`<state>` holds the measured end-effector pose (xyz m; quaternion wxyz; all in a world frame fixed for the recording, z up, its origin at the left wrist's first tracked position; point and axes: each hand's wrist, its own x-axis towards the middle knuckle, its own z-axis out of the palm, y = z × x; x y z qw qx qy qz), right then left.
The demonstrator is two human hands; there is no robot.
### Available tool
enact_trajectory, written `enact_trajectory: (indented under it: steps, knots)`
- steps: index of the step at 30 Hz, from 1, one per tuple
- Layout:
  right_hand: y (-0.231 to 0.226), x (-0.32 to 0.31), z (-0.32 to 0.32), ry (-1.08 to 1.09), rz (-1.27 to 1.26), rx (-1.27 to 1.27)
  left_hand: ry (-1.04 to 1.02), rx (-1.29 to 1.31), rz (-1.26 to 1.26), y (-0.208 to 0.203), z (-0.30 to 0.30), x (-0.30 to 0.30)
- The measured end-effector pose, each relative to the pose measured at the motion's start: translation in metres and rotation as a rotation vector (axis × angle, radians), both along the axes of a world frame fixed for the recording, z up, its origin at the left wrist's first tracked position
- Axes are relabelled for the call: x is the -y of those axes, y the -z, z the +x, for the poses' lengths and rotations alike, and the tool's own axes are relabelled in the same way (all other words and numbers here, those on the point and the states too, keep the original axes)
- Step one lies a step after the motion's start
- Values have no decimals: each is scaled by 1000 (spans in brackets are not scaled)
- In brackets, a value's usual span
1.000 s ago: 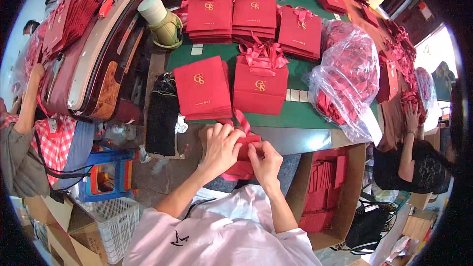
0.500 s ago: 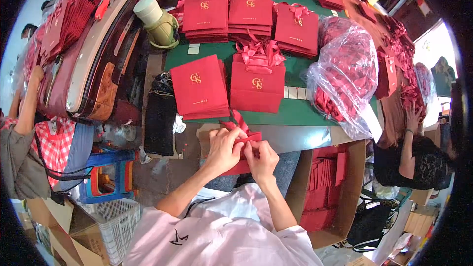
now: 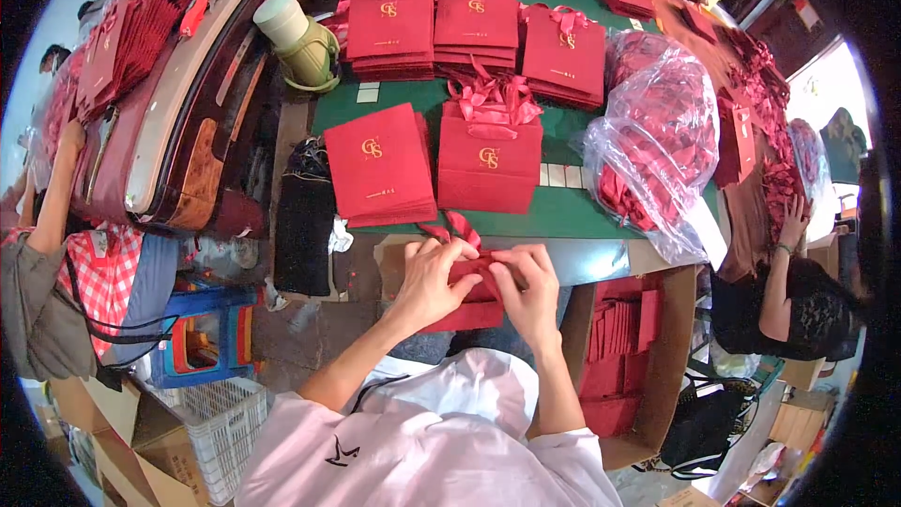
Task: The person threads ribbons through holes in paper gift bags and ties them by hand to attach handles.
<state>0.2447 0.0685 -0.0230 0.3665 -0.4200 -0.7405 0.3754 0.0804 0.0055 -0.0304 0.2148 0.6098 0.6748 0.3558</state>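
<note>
Both my hands work at the top edge of a small red paper bag (image 3: 474,317), held in front of my body at the table's near edge. My left hand (image 3: 434,284) is closed on the bag's upper left, thumb pointing right. On the upper right my right hand (image 3: 530,289) pinches the bag's rim, thumb and forefinger close to the left fingertips. A red ribbon (image 3: 460,227) rises in a loop beyond my left fingers. The fingers partly hide where ribbon and bag meet.
Before me on the green table (image 3: 563,223) lie a stack of flat red bags (image 3: 380,169) and bags with ribbon handles (image 3: 490,164). A plastic sack of red ribbons (image 3: 657,131) is at right. Below stands a carton of red bags (image 3: 615,366). Other people work around.
My right hand has moved slightly right and up, its fingers more extended along the bag's rim. The red strip raised between my fingers now lies lower at the bag's top.
</note>
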Motion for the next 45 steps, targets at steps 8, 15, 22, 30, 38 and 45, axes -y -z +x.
enact_trajectory:
  steps: [8, 15, 22, 30, 38, 45]
  knots:
    - [-9, -32, 19, -256, -182, 254, 36, -184, 180, -5, 19, 1]
    - [4, -60, 29, -507, -324, 139, 79, -298, 294, -3, 26, 3]
    - [19, -49, 15, -177, -457, -46, 72, -196, 209, -16, 27, 0]
    - [35, -60, 20, 64, -360, -98, 70, -135, 130, -18, 26, -6]
    - [28, -41, 46, 124, -163, 18, 11, -47, 72, -19, 12, -20]
    - [10, -11, 56, -184, -11, 293, 35, 4, 11, -15, 9, -27]
